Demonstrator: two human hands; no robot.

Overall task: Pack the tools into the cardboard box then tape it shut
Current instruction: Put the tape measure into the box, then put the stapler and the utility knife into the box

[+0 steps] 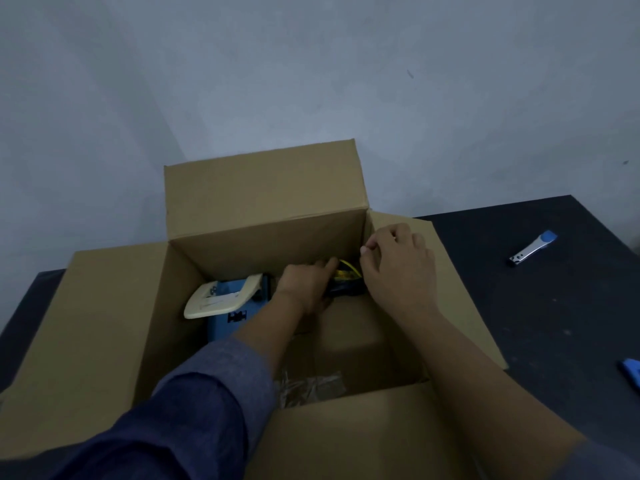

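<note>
Brown cardboard box sits open on a dark counter, partly packed. Left hand grips a black-and-yellow tool inside at one o'clock; right hand hovers, loosely curled, empty. At three o'clock, a small metal tool is unpacked. Taping remains.

Your cardboard box stands open on the table, with a tape dispenser in its far-left corner. To the box's right lie a small tool and, nearer you, another item at the table's edge.
</note>
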